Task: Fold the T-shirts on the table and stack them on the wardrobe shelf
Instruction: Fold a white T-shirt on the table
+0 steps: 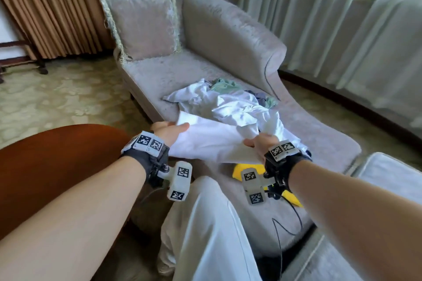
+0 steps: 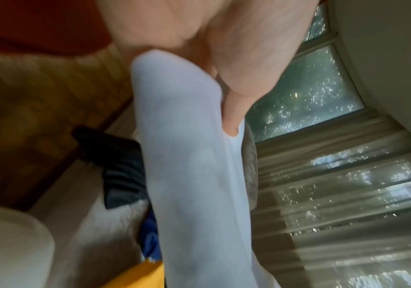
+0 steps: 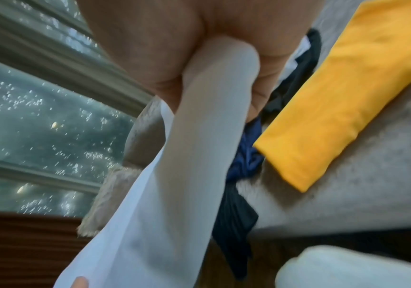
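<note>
A white T-shirt (image 1: 212, 141) is stretched between my two hands above the grey chaise longue (image 1: 319, 143). My left hand (image 1: 170, 131) grips its left edge, and the cloth (image 2: 194, 175) runs over my curled fingers in the left wrist view. My right hand (image 1: 260, 143) grips the right edge, with the fabric (image 3: 199, 146) bunched in my fist. The far part of the shirt still lies crumpled on a pile of clothes (image 1: 239, 98) with green and blue pieces. A folded yellow T-shirt (image 3: 335, 101) lies on the seat under my right wrist.
A dark garment (image 3: 236, 224) and a blue one (image 3: 246, 155) lie beside the yellow shirt. A round brown table (image 1: 57, 166) stands at my left. A cushion (image 1: 141, 25) leans at the head of the chaise. Sheer curtains (image 1: 354, 29) hang on the right.
</note>
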{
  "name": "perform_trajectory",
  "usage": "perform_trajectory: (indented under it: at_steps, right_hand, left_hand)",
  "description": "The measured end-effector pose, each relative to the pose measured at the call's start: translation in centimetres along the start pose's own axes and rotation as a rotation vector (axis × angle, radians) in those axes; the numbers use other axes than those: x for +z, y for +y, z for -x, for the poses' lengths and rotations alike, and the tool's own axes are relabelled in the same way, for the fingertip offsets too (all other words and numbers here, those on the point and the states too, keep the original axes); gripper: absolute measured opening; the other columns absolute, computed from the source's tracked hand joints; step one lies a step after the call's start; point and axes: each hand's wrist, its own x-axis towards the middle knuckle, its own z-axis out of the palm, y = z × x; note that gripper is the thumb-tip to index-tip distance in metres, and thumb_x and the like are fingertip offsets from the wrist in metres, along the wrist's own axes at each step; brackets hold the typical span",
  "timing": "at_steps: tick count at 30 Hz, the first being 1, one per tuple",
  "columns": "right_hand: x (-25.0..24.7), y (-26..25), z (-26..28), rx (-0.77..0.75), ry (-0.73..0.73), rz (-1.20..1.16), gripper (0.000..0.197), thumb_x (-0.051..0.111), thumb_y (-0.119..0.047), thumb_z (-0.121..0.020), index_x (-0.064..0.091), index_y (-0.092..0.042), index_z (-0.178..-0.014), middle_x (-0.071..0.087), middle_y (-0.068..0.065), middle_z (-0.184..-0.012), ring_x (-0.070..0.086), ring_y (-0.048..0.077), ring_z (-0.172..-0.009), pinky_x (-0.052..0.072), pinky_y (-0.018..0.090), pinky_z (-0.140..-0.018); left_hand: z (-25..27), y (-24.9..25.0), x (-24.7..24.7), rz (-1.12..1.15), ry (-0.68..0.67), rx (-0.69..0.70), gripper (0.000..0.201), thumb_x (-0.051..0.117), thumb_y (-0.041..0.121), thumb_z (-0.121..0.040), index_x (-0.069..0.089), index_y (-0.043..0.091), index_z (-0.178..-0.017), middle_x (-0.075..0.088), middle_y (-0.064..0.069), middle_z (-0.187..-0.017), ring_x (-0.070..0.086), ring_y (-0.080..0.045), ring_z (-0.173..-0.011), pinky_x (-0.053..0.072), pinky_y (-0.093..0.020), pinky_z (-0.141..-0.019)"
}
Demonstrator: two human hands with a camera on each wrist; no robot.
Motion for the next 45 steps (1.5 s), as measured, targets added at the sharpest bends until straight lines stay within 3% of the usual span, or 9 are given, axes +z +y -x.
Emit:
perform_trajectory:
  at_steps: [3,6,14,19,26,29,34,41,45]
  right_hand:
    - [-4.7,2.7,-1.2,0.039,0.077,-0.049,0.041,0.065,-0.016,-0.089,0.057,-0.005,-0.128,0.046,-0.008,-0.076,0.044,0.004,-0.062,0.037,0.012,-0.044]
    - [-8.4,6.2,-2.4,0.112,0.196,-0.115,0.039,0.068,-0.013,-0.085,0.061,-0.003,-0.122,0.057,0.005,-0.088,0.056,0.021,-0.076,0.047,0.024,-0.055]
    - [-11.8,12.8,-4.8,0.368,0.33,-0.261,0.011,0.068,-0.004,-0.08,0.059,-0.009,-0.075,0.064,0.016,-0.09,0.062,0.036,-0.089,0.049,0.038,-0.067]
    - [-10.8,15.0,-7.6,0.363,0.315,-0.189,0.016,0.066,-0.013,-0.087,0.067,-0.004,-0.1,0.063,0.013,-0.088,0.058,0.028,-0.082,0.043,0.032,-0.071]
    - [-9.0,15.7,-9.7,0.449,0.278,0.02,0.018,0.064,-0.018,-0.071,0.07,-0.005,-0.081,0.069,0.013,-0.074,0.063,0.027,-0.067,0.057,0.038,-0.07]
    - [-9.2,14.5,-10.7,0.468,0.262,0.12,0.02,0.06,-0.03,-0.077,0.061,-0.011,-0.082,0.064,0.01,-0.083,0.063,0.029,-0.081,0.052,0.034,-0.08]
    - [-9.0,10.2,-14.5,0.417,0.385,0.283,0.063,0.06,-0.034,-0.062,0.048,-0.014,-0.12,0.041,0.014,-0.128,0.045,0.035,-0.119,0.043,0.051,-0.1]
    - [-6.3,4.5,-18.6,0.169,0.054,0.556,0.058,0.063,-0.046,-0.066,0.063,-0.028,-0.121,0.031,0.003,-0.146,0.023,0.031,-0.134,0.029,0.042,-0.108]
    - [-4.8,3.5,-19.1,0.1,-0.008,0.582,0.06,0.068,-0.045,-0.071,0.057,-0.031,-0.129,0.037,-0.001,-0.143,0.028,0.026,-0.133,0.03,0.038,-0.103]
  left_hand:
    - [1.3,1.4,6.0,0.077,-0.064,0.02,0.024,0.078,0.026,-0.081,0.069,0.011,-0.098,0.068,-0.009,-0.097,0.065,-0.024,-0.087,0.054,-0.036,-0.084]
    - [1.3,1.3,11.5,0.08,-0.186,0.047,0.007,0.077,0.015,-0.082,0.07,0.013,-0.084,0.07,-0.008,-0.089,0.067,-0.027,-0.084,0.056,-0.04,-0.081]
    - [-1.2,-2.4,19.9,-0.099,-0.248,0.019,0.019,0.085,0.028,-0.07,0.074,0.016,-0.079,0.075,-0.004,-0.085,0.072,-0.026,-0.086,0.057,-0.044,-0.087]
    - [-3.6,-5.0,22.1,-0.176,-0.181,-0.025,0.024,0.086,0.027,-0.07,0.07,0.012,-0.081,0.072,-0.005,-0.084,0.069,-0.025,-0.083,0.057,-0.038,-0.085]
    - [-5.6,-7.3,23.0,-0.383,-0.245,0.009,0.023,0.081,0.025,-0.077,0.061,0.018,-0.067,0.061,0.002,-0.068,0.061,-0.023,-0.075,0.05,-0.028,-0.073]
    - [-6.1,-6.2,22.9,-0.444,-0.263,0.005,0.027,0.082,0.035,-0.073,0.061,0.018,-0.068,0.062,0.003,-0.072,0.061,-0.021,-0.073,0.052,-0.031,-0.079]
    - [-8.0,-2.4,21.9,-0.242,-0.118,0.073,0.035,0.081,0.033,-0.074,0.065,0.017,-0.101,0.062,0.003,-0.093,0.056,-0.013,-0.085,0.041,-0.021,-0.072]
    - [-10.0,-0.7,22.9,-0.215,-0.381,0.094,0.034,0.076,0.015,-0.081,0.071,0.011,-0.115,0.064,0.003,-0.116,0.056,-0.01,-0.113,0.037,-0.016,-0.089]
    - [-11.0,-1.0,23.0,-0.247,-0.272,0.184,0.021,0.078,0.024,-0.074,0.074,0.007,-0.087,0.063,-0.001,-0.087,0.056,-0.016,-0.085,0.041,-0.019,-0.071]
